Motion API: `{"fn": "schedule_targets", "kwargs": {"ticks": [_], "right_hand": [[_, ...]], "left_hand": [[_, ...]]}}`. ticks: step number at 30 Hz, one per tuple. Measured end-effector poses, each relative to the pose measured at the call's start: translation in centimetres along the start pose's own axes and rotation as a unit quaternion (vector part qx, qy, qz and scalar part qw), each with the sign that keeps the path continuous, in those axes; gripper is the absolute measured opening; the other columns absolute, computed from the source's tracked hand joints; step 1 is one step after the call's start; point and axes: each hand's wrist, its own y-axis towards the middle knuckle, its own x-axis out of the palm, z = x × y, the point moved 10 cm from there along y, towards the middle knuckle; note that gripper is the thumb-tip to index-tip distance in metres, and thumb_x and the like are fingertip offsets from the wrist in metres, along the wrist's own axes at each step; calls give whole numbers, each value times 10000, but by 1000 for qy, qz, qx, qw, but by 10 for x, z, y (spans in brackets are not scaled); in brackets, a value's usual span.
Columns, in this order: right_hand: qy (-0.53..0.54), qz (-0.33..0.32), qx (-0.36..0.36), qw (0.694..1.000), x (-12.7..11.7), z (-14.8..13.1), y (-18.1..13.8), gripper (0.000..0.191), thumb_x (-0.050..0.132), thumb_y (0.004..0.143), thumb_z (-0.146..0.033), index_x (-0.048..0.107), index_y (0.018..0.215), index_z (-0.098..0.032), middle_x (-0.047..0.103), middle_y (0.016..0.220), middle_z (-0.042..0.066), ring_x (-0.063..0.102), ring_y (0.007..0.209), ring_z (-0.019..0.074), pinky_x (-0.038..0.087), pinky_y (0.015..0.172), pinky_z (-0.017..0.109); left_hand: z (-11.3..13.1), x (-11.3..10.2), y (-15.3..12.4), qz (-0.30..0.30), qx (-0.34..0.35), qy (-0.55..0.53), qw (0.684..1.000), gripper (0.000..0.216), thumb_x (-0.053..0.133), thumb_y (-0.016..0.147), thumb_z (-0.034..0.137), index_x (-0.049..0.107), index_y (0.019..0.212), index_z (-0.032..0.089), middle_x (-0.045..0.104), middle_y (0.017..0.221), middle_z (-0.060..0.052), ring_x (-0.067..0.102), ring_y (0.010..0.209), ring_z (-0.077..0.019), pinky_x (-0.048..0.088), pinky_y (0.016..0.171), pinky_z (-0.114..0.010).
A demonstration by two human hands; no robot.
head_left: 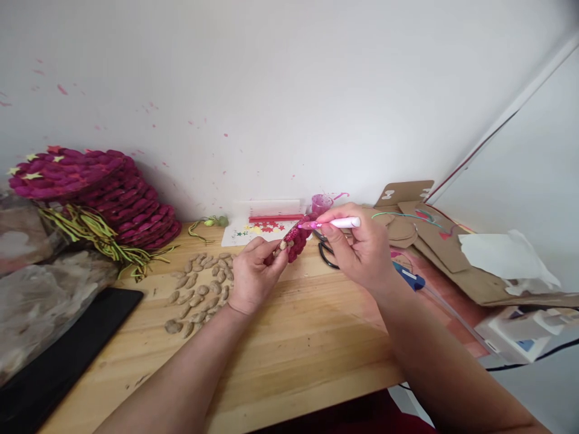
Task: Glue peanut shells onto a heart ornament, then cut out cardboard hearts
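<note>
My left hand (257, 271) grips the near-left edge of a magenta peanut-covered disc (297, 246), held tilted above the table. A pale, unpainted peanut (283, 245) shows by my left thumb; whether it is attached I cannot tell. Between the fingers and thumb of my right hand (359, 253) is a paintbrush (346, 222) with a white handle and a pink-stained front end. Its tip meets the upper edge of the disc. Behind them stands a clear cup with pink paint (321, 203). Loose peanuts (203, 290) lie on the wood left of my left hand.
Finished-looking magenta discs (131, 199) are stacked at left, with yellow-green cords (94, 235). Plastic bags (58, 301) and a black board (122, 301) lie nearer. Small stars (266, 228) rest on a white sheet (233, 236). Black-handled scissors (326, 256) and cardboard (438, 253) are at right.
</note>
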Motion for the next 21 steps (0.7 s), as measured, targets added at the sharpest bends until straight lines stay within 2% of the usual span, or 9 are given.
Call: {"fn": "schedule_targets", "kwargs": {"ticks": [5,11,16,21], "right_hand": [[37,-9,15,999,2,5,0,58,603,993,-208,640,1027,-237,711,930,18,654,812,145,529,748,307],[70,10,62,996,-1,19,-3,51,607,999,-254,648,1025,-236,695,913,23,647,793,149,520,727,315],[92,-13,69,993,6,21,-4,62,601,1004,-245,650,1039,-233,690,899,18,633,766,135,507,715,298],[89,17,86,992,0,29,-4,76,600,1006,-279,650,1001,-222,666,855,14,618,757,136,490,704,297]], "left_hand": [[0,-1,0,-6,-6,-6,1000,128,693,875,213,807,836,169,477,577,36,447,515,-84,343,508,-213],[-2,2,0,-17,-19,-10,1000,240,672,888,226,725,660,170,430,558,36,418,522,-88,329,515,-220],[-2,2,0,-12,-23,-12,1000,171,679,886,228,765,746,181,442,561,38,426,527,-93,339,525,-222],[-5,3,-1,-18,-29,-11,999,255,676,889,231,697,641,175,414,562,37,410,529,-93,325,519,-229]]}}
